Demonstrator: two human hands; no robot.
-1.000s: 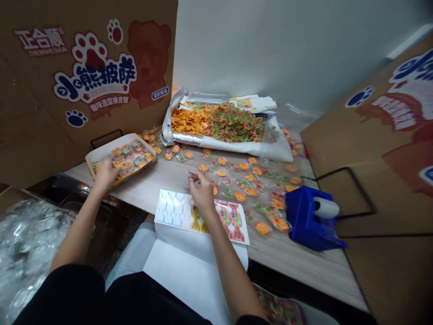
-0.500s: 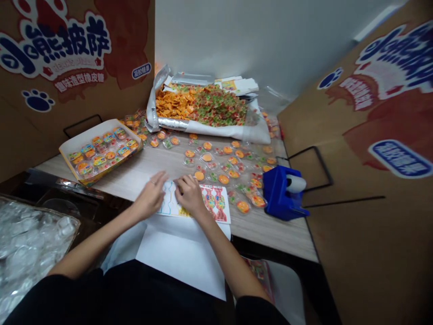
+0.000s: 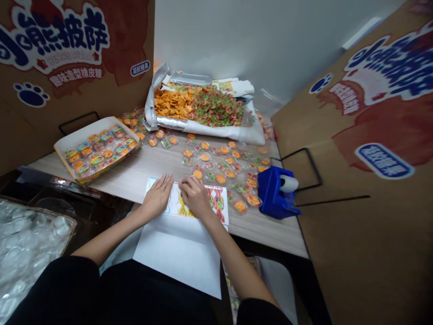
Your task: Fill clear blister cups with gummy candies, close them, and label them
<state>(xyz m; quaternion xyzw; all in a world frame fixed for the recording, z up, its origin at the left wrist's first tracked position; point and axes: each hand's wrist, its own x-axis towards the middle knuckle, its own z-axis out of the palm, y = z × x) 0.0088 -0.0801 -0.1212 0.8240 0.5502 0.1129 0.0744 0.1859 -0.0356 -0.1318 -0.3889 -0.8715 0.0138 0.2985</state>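
Note:
A printed sticker sheet (image 3: 221,193) lies at the table's near edge, with red and yellow designs and a paler part showing blue outlines at the left. My left hand (image 3: 158,197) rests flat on its left part, fingers stretched out and a ring on one finger. Beside it, my right hand (image 3: 196,197) is closed over the middle of the sheet, its fingers bent and pressed together; what lies under the fingertips is hidden. White backing paper (image 3: 179,255) hangs from the table edge over my lap.
Many small candy packs (image 3: 220,179) lie beyond the sheet. A box of filled cups (image 3: 58,153) stands left, a blue tape dispenser (image 3: 274,194) right. An opened bag (image 3: 216,129) of orange and green pieces is behind. Large cartons (image 3: 338,149) flank the table; clear cups (image 3: 30,243) fill a box lower left.
My left hand has come down from just above the sheet and now lies flat on it. My right hand stays at the middle of the sheet. The view has shifted slightly.

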